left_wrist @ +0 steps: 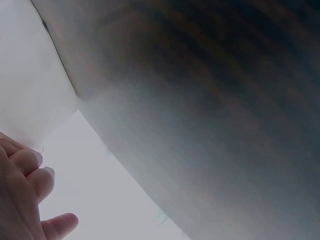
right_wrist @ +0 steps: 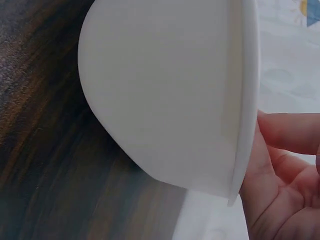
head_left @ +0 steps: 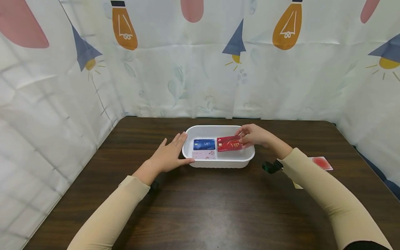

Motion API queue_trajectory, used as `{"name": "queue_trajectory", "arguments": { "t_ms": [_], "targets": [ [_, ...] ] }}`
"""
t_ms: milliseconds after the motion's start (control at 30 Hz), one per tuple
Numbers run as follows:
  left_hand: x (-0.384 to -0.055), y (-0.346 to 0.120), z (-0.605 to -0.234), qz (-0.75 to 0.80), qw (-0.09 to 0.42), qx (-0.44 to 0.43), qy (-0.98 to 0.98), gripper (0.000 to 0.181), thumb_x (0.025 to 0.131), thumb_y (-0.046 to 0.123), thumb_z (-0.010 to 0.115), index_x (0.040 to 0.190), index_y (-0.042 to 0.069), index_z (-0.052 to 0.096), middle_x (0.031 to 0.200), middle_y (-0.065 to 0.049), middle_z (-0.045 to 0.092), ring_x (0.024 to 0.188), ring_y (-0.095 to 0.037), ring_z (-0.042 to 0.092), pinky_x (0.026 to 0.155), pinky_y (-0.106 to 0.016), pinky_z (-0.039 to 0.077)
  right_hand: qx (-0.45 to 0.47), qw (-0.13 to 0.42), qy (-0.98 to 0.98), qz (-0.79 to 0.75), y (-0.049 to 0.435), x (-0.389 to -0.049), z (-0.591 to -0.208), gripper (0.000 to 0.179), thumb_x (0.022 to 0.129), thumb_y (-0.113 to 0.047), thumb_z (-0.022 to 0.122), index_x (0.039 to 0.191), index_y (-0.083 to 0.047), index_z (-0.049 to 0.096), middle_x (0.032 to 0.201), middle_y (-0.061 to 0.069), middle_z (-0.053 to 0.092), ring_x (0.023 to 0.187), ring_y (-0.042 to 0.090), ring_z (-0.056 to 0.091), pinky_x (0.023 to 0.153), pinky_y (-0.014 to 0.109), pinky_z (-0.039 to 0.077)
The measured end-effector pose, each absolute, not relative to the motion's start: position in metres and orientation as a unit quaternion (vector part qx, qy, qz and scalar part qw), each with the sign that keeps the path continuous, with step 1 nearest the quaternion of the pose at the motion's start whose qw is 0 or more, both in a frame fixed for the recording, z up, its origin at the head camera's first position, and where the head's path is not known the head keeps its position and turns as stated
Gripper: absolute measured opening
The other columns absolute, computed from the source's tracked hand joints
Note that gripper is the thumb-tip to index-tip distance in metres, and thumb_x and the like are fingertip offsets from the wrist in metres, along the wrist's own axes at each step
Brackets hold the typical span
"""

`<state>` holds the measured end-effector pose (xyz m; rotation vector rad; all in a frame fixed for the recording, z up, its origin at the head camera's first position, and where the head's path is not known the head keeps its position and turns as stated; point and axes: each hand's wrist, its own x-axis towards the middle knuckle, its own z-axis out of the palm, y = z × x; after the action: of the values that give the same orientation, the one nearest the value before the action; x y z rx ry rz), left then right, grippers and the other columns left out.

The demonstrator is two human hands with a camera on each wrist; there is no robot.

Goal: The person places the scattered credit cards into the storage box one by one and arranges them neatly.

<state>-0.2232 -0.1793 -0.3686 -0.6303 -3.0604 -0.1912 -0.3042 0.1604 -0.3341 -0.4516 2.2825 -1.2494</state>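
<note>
A white plastic tub [head_left: 218,164] stands near the far side of the table. In it lie a blue VIP card [head_left: 204,144] and, just in front of that, a pale pink VIP card [head_left: 203,155]. My right hand [head_left: 252,134] reaches over the tub's right end and pinches a red VIP card [head_left: 226,143] by its right edge, beside the blue one. The tub hides the right fingertips in the right wrist view, where the hand [right_wrist: 285,185] shows behind the rim. With fingers spread, my left hand [head_left: 168,154] rests against the tub's left end.
On the dark wood table [head_left: 200,208], a card with a red patch [head_left: 322,163] lies to the right, partly under my right forearm. A yellowish corner [head_left: 297,186] pokes out below the same sleeve. A patterned white curtain [head_left: 206,80] hangs behind the table.
</note>
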Motion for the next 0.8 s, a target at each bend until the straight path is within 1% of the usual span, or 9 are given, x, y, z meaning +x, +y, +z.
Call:
{"name": "queue_trajectory", "arguments": {
  "t_ms": [233,367,533,667,800],
  "targets": [
    [-0.224,-0.179,-0.369,-0.06,0.005,-0.202,-0.978,0.112,0.072,0.086,0.029,0.15,0.009,0.005,0.155,-0.005,0.009,0.14,-0.019,0.009,0.107,-0.057,0.009,-0.184,0.255,0.861,-0.399,0.151,-0.303,-0.33,0.031,0.087,0.0,0.059,0.117,0.004,0.056,0.098,0.017,0.052,0.087,0.026,0.057,0.068,0.035,0.055],
    [-0.224,-0.179,-0.37,-0.06,0.006,-0.201,-0.978,0.112,0.072,0.086,0.029,0.15,0.01,0.005,0.155,-0.004,0.009,0.14,-0.019,0.009,0.107,-0.056,0.009,-0.18,0.265,0.866,-0.384,0.147,-0.304,-0.331,0.03,0.087,-0.001,0.06,0.116,0.001,0.057,0.099,0.017,0.053,0.093,0.028,0.055,0.068,0.034,0.055],
    [-0.224,-0.18,-0.37,-0.06,0.006,-0.201,-0.978,0.112,0.072,0.086,0.029,0.15,0.01,0.005,0.155,-0.004,0.008,0.14,-0.019,0.009,0.107,-0.057,0.009,-0.182,0.268,0.871,-0.37,0.144,-0.303,-0.33,0.029,0.086,-0.002,0.062,0.115,0.0,0.057,0.101,0.017,0.053,0.096,0.031,0.053,0.068,0.034,0.055],
    [-0.224,-0.18,-0.37,-0.06,0.005,-0.201,-0.978,0.112,0.072,0.085,0.031,0.15,0.009,0.006,0.155,-0.004,0.008,0.14,-0.02,0.009,0.107,-0.057,0.009,-0.187,0.265,0.878,-0.352,0.142,-0.304,-0.331,0.031,0.086,-0.001,0.062,0.116,-0.002,0.057,0.101,0.018,0.054,0.093,0.03,0.054,0.067,0.033,0.055],
    [-0.224,-0.18,-0.37,-0.058,0.006,-0.203,-0.978,0.111,0.073,0.085,0.031,0.15,0.009,0.006,0.155,-0.004,0.009,0.14,-0.02,0.01,0.107,-0.057,0.01,-0.192,0.261,0.889,-0.323,0.138,-0.304,-0.332,0.03,0.085,0.0,0.062,0.115,-0.003,0.059,0.101,0.018,0.055,0.083,0.027,0.058,0.064,0.032,0.055]
  ]
}}
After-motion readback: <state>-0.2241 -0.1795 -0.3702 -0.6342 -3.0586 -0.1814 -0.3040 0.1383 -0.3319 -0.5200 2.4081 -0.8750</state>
